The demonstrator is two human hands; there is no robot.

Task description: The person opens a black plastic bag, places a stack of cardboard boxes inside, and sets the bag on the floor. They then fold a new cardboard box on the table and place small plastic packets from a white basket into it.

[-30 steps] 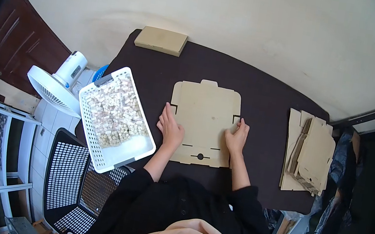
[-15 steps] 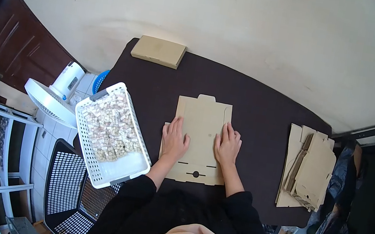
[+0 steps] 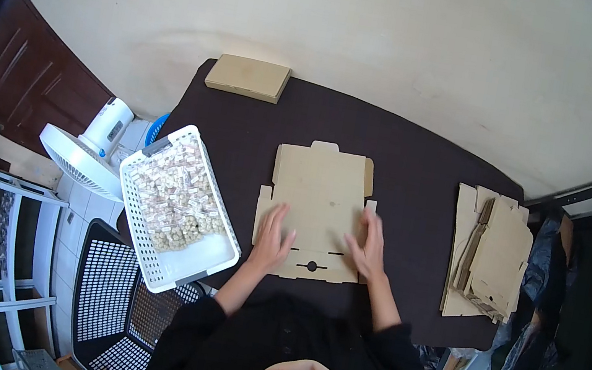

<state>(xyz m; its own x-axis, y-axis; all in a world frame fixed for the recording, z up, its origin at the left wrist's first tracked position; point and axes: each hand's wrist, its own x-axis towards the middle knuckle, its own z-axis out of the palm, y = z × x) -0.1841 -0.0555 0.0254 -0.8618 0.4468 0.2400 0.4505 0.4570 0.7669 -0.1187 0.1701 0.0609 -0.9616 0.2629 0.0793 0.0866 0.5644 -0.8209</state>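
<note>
A brown cardboard sheet with a top tab, side flaps and a round cut-out near its lower edge lies on the dark table. My left hand is at its left edge, fingers extended and apart from the thumb. At the right edge, beside a side flap, my right hand has its fingers raised and spread, slightly blurred. Neither hand grips anything. Left of my left hand is a white basket with many small wrapped pieces in it.
A closed cardboard box sits at the table's back left. Several folded cardboard pieces are stacked at the right. A white fan, a black chair and a shelf stand at the left.
Both hands have shifted outward, and the right fingers have lifted and spread. The flaps along the sheet's right side now stick out from its edge.
</note>
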